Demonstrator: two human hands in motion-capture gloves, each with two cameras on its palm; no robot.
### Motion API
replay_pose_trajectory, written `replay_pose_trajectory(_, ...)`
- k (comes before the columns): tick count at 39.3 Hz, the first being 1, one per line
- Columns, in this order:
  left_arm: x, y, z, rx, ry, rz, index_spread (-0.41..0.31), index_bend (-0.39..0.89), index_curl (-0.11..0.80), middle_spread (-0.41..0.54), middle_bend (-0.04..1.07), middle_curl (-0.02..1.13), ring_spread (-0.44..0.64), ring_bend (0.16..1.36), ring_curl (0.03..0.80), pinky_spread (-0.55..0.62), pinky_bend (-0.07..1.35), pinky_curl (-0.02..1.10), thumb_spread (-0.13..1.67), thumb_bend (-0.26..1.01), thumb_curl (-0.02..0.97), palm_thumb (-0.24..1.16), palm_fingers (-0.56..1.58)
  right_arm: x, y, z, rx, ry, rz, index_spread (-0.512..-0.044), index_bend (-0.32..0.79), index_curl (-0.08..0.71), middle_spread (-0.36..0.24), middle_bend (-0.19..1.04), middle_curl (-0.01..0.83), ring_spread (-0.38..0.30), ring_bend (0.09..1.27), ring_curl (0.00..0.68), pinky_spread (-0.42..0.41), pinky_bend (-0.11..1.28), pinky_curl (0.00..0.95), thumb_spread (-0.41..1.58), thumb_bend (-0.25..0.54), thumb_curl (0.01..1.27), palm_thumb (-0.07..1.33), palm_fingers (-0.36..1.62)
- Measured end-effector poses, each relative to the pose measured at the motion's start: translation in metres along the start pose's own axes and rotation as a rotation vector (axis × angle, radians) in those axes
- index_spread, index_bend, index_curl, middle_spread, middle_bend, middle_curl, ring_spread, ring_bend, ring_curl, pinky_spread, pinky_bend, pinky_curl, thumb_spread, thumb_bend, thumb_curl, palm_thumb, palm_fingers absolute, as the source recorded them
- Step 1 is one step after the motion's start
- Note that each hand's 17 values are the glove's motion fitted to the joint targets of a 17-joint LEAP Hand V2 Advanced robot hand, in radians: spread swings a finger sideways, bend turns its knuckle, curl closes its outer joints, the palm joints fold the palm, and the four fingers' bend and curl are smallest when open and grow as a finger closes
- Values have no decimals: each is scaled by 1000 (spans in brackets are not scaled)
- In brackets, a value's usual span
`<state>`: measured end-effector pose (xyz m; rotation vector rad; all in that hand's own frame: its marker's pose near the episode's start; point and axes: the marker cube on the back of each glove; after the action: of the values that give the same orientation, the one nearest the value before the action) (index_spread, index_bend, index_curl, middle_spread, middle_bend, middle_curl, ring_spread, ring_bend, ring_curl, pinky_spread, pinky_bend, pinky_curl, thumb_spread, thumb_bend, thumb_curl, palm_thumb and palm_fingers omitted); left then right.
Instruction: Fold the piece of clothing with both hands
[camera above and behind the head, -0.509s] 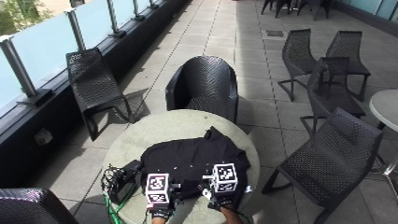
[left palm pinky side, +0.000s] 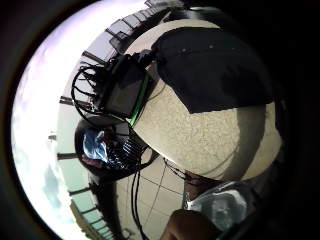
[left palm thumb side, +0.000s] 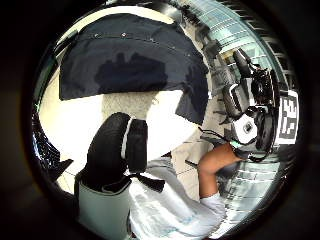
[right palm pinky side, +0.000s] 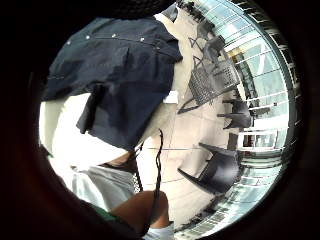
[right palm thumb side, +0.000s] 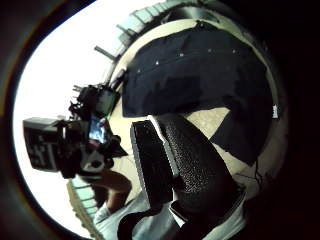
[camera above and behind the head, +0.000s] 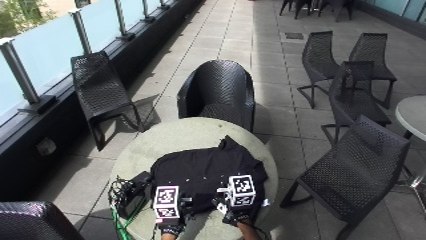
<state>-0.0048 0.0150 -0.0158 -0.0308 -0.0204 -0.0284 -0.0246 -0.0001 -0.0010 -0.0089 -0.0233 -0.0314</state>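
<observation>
Outside view: one black shirt (camera above and behind the head: 206, 175) on one round table (camera above and behind the head: 180, 135); two hands' finger state indiscernible.

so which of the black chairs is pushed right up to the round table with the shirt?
The rounded tub chair at the far edge of the table, opposite the person. The other chairs stand off to the sides; the black shirt lies on the table.

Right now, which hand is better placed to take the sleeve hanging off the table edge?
The right hand, probably: the dark garment's sleeve drapes over the table edge on its side; the left hand is farther.
</observation>
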Motion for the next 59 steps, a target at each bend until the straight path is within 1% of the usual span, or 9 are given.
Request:
replay_pose_trajectory(13, -21, -22, 48, -58, -89, -30, -92, 124, 170, 40, 241, 283, 343, 655, 248, 487, 348, 247, 1102, -3, 243, 309, 155, 52, -4, 39, -50, 31, 37, -405, 127, 251, -44, 191, 235, 151, 239, 174, 265, 413, 277, 1169, 7, 160, 248, 126)
replay_pose_trajectory(25, -37, -60, 113, -92, -84, -1, -79, 117, 193, 75, 220, 310, 330, 684, 265, 479, 386, 284, 1073, -32, 262, 263, 155, 84, -20, 112, -253, 52, 69, -381, 30, 162, 10, 185, 265, 174, 336, 222, 260, 609, 347, 1082, -27, 196, 214, -52)
replay_pose_trajectory(31, -36, -77, 129, -20, -86, 49, -71, 149, 214, 47, 229, 321, 254, 704, 272, 456, 366, 285, 1090, -22, 266, 263, 275, 96, -30, 124, -219, 26, 69, -373, 71, 142, 28, 198, 278, 181, 362, 233, 259, 638, 356, 1043, -12, 223, 260, -54)
replay_pose_trajectory(35, -36, -97, 124, 277, -163, 68, -129, 327, 289, -36, 238, 320, 111, 653, 255, 339, 316, 276, 1164, 21, 274, 321, 618, 99, -40, 127, -82, -23, 34, -375, 306, 220, -54, 251, 299, 82, 412, 240, 223, 518, 314, 1133, 107, 267, 483, 336)
replay_pose_trajectory(36, -35, -98, 123, 322, -173, 71, -136, 323, 291, -46, 226, 312, 93, 638, 247, 322, 302, 268, 1175, 21, 274, 327, 629, 100, -43, 128, -33, -20, 28, -375, 298, 208, -64, 240, 294, 67, 401, 225, 218, 497, 299, 1142, 110, 270, 498, 350)
replay_pose_trajectory(42, -24, -88, 113, 373, -130, 89, -233, 348, 341, -186, 213, 344, -118, 602, 272, 65, 329, 311, 1221, 102, 318, 518, 972, 102, -47, 122, 142, 9, -25, -362, 403, 297, -174, 299, 335, -104, 462, 269, 116, 341, 275, 1220, 215, 311, 710, 743)
replay_pose_trajectory(48, -28, -50, 88, 246, -178, 98, -289, 312, 369, -273, 294, 399, -251, 578, 303, -70, 245, 328, 1234, 116, 333, 599, 1167, 104, -27, 97, 112, 114, -106, -334, 303, 313, -214, 333, 365, -202, 518, 305, -15, 343, 287, 1239, 249, 329, 817, 1126)
replay_pose_trajectory(55, -23, -14, 29, -81, -182, 178, -323, 255, 388, -340, 427, 457, -335, 599, 339, -164, 190, 344, 1250, 113, 340, 653, 1287, 96, -12, 39, -67, 129, -193, -315, 184, 344, -241, 428, 418, -256, 596, 368, -145, 359, 332, 1226, 239, 326, 872, 1330)
replay_pose_trajectory(59, -20, -21, -13, -153, -207, 198, -332, 251, 405, -357, 452, 472, -354, 611, 355, -188, 177, 348, 1260, 107, 338, 673, 1282, 90, -33, 0, -144, 79, -234, -312, 157, 346, -245, 475, 440, -263, 663, 397, -205, 361, 341, 1220, 222, 319, 882, 1384)
